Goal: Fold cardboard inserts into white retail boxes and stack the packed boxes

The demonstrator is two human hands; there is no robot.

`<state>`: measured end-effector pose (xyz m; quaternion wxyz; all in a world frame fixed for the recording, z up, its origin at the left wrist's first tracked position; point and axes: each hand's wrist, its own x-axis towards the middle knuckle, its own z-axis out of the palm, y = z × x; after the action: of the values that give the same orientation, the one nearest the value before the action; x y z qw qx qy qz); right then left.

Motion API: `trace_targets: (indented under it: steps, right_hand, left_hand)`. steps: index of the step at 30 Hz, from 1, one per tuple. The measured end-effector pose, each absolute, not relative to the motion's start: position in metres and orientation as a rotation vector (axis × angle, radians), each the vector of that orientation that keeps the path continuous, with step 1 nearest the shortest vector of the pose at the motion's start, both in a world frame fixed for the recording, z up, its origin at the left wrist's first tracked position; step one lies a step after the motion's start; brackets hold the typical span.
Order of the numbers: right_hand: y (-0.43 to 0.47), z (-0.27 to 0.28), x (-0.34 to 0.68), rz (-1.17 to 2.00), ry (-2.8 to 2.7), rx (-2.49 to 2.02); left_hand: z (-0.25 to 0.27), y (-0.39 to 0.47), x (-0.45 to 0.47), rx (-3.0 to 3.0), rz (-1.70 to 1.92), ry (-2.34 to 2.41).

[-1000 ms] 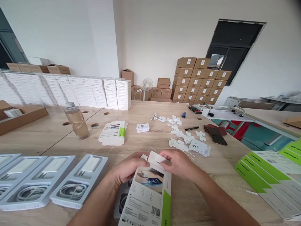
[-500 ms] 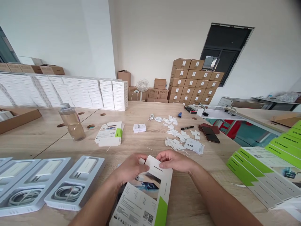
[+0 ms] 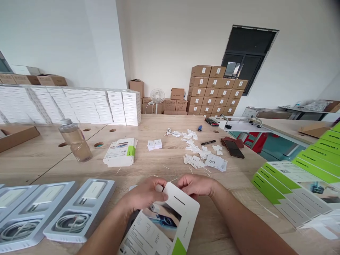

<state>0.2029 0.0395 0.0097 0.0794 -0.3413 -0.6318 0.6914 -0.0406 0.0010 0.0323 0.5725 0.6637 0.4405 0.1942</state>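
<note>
A flat white and green printed carton [image 3: 186, 212] is tilted in front of me, with its slotted top flap facing up. My left hand [image 3: 147, 193] pinches its upper left edge, thumb on the printed face. At the top edge my right hand [image 3: 198, 185] has its fingers curled, their tips partly hidden behind the carton. Left of my arm lies a grey tray [image 3: 98, 209] holding a white charger block [image 3: 94, 190] and a coiled cable [image 3: 72, 222]. Something dark, partly hidden, is under the carton.
Beyond my hands lie a stack of flat cartons [image 3: 119, 152], white cards [image 3: 154, 144], paper scraps [image 3: 195, 161], a marker [image 3: 208, 142] and a phone [image 3: 235, 149]. A bottle [image 3: 77, 141] stands left. Green-white cartons [image 3: 281, 194] are stacked right.
The carton's top has swung slightly to the right and its lower part has dropped out of view. My right thumb has left its front face for the top edge. The view has shifted slightly.
</note>
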Motion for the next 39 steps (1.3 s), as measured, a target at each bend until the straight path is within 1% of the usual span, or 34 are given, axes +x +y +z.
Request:
trace_targets:
  steps: [5,12,16,18,23,27,33,39]
  right_hand:
    - [0.040,0.011,0.206,2.078,-1.968,-0.953]
    - [0.040,0.017,0.211,2.068,-1.933,-0.860]
    - [0.042,0.020,0.216,2.131,-1.867,-0.792]
    - [0.043,0.019,0.217,2.120,-1.827,-0.808]
    - [0.048,0.013,0.216,1.969,-1.793,-0.926]
    - [0.050,0.019,0.223,1.913,-1.805,-0.937]
    - [0.044,0.027,0.220,2.037,-1.932,-0.808]
    - [0.047,0.015,0.213,1.965,-1.917,-0.926]
  left_hand:
    - [0.035,0.000,-0.043,1.581,0.479,1.039]
    - [0.037,0.003,-0.046,1.516,0.537,1.045]
    - [0.038,0.005,-0.049,1.459,0.589,1.067]
    - [0.038,0.006,-0.050,1.433,0.601,1.068]
    - [0.039,0.007,-0.050,1.407,0.608,1.054]
    - [0.039,0.007,-0.048,1.392,0.646,1.048]
    - [0.034,0.009,-0.051,1.399,0.684,1.085]
    - [0.032,0.011,-0.050,1.392,0.690,1.065]
